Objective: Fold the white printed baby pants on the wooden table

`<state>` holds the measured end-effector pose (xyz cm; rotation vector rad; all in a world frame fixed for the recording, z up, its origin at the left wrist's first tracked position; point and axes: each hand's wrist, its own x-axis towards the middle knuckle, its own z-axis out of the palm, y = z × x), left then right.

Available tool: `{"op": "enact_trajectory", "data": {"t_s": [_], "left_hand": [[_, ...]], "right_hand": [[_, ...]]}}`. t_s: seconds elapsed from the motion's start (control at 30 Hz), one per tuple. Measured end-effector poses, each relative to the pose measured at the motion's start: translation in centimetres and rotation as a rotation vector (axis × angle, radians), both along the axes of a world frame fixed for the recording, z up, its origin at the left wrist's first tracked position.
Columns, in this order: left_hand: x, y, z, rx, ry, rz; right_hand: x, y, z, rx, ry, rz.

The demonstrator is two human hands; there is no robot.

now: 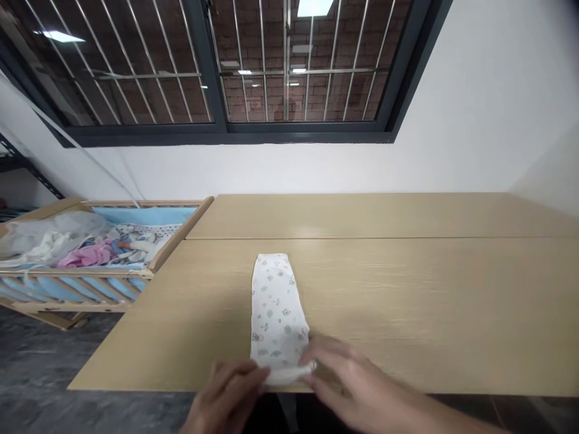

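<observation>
A narrow strip of folded white baby clothing [277, 310] with a small pastel print lies lengthwise on the light wood table [407, 301]. Its near end sits close to the table's front edge and is turned up into a fold. My left hand [228, 395] grips that fold from the left side. My right hand [346, 377], slightly blurred, comes in from the right with its fingers on the same fold. Part of the fold is hidden under my fingers.
A wooden crib [181, 232] with blue padding stands at the left, holding a heap of clothes [106, 250] and a translucent plastic sheet. A seam crosses the tabletop. Beyond it are a white wall and a barred window [221, 72]. Dark floor shows below.
</observation>
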<state>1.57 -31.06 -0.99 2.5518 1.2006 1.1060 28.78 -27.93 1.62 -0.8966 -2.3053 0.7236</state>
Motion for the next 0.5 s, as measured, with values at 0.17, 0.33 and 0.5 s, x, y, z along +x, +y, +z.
{"op": "enact_trajectory", "data": {"t_s": [0.17, 0.33, 0.5], "left_hand": [[1.2, 8.2, 4.4, -0.075, -0.125, 0.158], [2.1, 19.1, 3.7, -0.278, -0.007, 0.408], [3.4, 25.0, 0.3, -0.374, 0.125, 0.526]], "right_hand": [[-0.8, 8.6, 2.9, -0.114, 0.133, -0.108], [-3.3, 20.3, -1.3, -0.132, 0.204, -0.274], [-5.3, 26.0, -5.1, -0.199, 0.101, -0.390]]}}
